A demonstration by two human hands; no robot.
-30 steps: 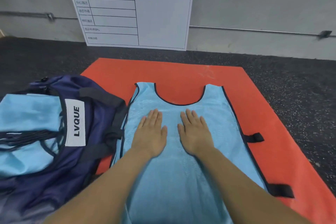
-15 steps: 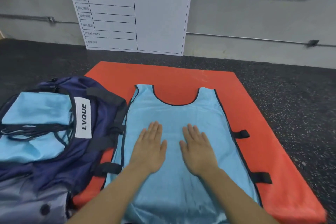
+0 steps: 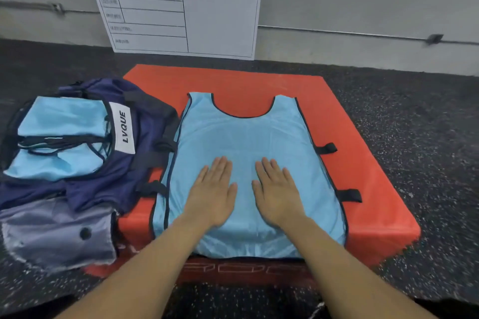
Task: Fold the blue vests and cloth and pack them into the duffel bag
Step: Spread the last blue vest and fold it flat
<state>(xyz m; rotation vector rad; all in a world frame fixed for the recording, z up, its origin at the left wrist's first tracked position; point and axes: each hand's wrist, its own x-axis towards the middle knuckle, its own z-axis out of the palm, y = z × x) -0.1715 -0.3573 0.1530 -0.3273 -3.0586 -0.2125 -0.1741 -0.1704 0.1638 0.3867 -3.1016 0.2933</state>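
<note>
A light blue vest (image 3: 246,137) with dark trim and black side straps lies spread flat on the red mat (image 3: 363,189), neck opening away from me. My left hand (image 3: 212,191) and my right hand (image 3: 277,189) press flat on its lower middle, side by side, fingers straight. To the left the navy duffel bag (image 3: 145,142) with a white LVQUE label lies open, and folded light blue fabric (image 3: 59,137) shows inside it.
A grey flap of the bag (image 3: 57,230) spreads over the dark speckled floor (image 3: 427,124) at lower left. A white chart board (image 3: 181,2) leans on the grey wall behind the mat.
Both flat hands have slid down the vest toward me, from its chest to its lower part. The view has pulled back, showing the mat's front edge.
</note>
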